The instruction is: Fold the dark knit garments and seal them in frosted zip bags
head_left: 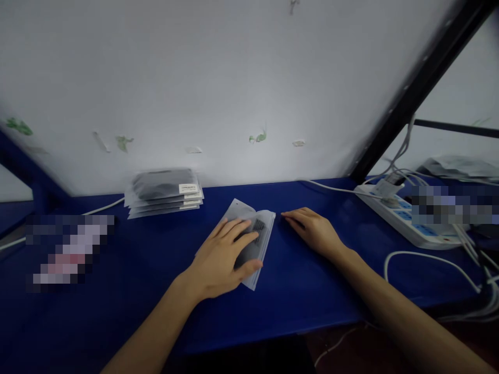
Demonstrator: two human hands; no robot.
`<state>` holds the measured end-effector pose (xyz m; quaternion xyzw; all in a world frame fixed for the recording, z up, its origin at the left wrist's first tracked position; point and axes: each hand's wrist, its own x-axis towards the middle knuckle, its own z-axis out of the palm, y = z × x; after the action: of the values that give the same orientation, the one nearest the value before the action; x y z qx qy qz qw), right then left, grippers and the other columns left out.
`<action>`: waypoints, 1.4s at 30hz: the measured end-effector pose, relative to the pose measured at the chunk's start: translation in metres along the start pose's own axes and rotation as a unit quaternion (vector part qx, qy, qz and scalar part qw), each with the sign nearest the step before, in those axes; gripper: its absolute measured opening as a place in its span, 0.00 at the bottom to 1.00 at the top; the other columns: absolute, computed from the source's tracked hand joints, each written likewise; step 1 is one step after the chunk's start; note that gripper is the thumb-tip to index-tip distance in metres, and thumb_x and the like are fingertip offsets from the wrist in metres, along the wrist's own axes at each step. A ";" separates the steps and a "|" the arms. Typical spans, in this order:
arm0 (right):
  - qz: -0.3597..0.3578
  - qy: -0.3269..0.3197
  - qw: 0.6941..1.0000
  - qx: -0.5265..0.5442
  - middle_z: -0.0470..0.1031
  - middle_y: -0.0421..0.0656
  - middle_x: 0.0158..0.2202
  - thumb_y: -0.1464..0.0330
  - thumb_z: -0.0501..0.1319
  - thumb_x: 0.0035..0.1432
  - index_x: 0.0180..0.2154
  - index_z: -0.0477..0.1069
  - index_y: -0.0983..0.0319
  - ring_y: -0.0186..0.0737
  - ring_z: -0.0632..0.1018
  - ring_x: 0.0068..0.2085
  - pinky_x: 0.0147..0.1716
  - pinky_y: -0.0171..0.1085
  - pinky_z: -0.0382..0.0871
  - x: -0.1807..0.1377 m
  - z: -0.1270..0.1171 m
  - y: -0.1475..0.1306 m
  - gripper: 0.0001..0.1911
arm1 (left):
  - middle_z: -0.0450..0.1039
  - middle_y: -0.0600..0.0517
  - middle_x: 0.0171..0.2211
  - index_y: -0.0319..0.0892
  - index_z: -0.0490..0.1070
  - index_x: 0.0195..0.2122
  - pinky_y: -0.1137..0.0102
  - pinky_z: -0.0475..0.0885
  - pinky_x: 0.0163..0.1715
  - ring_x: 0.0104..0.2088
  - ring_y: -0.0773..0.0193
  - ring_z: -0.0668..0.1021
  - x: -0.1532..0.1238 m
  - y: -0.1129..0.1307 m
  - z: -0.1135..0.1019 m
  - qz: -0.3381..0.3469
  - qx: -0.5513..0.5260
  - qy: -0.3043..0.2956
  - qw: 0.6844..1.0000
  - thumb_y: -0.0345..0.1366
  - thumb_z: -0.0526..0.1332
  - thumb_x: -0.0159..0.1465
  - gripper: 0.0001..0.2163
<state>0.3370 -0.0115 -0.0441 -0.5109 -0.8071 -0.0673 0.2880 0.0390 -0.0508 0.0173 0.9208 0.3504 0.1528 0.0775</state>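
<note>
Packet (241, 210) pinned under flat, spread left hand (222, 259), right hand (316, 232) open, empty, palm down on blue table (312, 296)

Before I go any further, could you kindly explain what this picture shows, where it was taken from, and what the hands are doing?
There is no machine here, just a person's two bare hands. The single picture comes from a camera worn on that person's head, looking forward and down. The left hand lies flat on a small plastic packet with something dark inside, which rests on a blue table. The right hand lies open on the table beside the packet and holds nothing. At the back left sits a stack of similar packets, and a white power strip lies to the right.
</note>
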 end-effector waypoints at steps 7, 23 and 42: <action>0.037 0.050 0.998 -0.018 0.81 0.45 0.37 0.66 0.55 0.67 0.43 0.77 0.60 0.46 0.78 0.40 0.42 0.45 0.74 0.000 -0.001 -0.001 0.12 | 0.67 0.50 0.63 0.51 0.66 0.63 0.46 0.62 0.59 0.63 0.48 0.67 0.003 -0.008 0.005 -0.086 0.040 -0.006 0.995 0.53 0.47 0.72 0.23; 0.105 0.060 0.992 0.025 0.78 0.44 0.33 0.62 0.56 0.65 0.42 0.77 0.59 0.44 0.77 0.36 0.42 0.44 0.72 -0.001 0.000 0.000 0.13 | 0.45 0.50 0.72 0.48 0.53 0.70 0.49 0.45 0.69 0.71 0.49 0.49 0.005 -0.012 0.015 -0.124 0.040 -0.074 0.989 0.61 0.46 0.68 0.34; 0.097 0.015 0.995 0.008 0.81 0.43 0.36 0.64 0.55 0.65 0.41 0.76 0.58 0.45 0.79 0.38 0.43 0.45 0.68 0.001 0.001 0.002 0.12 | 0.75 0.44 0.44 0.42 0.75 0.48 0.53 0.70 0.48 0.47 0.49 0.74 0.001 -0.041 -0.001 -0.198 0.117 0.028 0.973 0.37 0.46 0.71 0.18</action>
<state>0.3383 -0.0092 -0.0454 -0.5835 -0.7500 -0.0405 0.3089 0.0138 -0.0195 0.0080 0.8311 0.5434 0.1179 -0.0115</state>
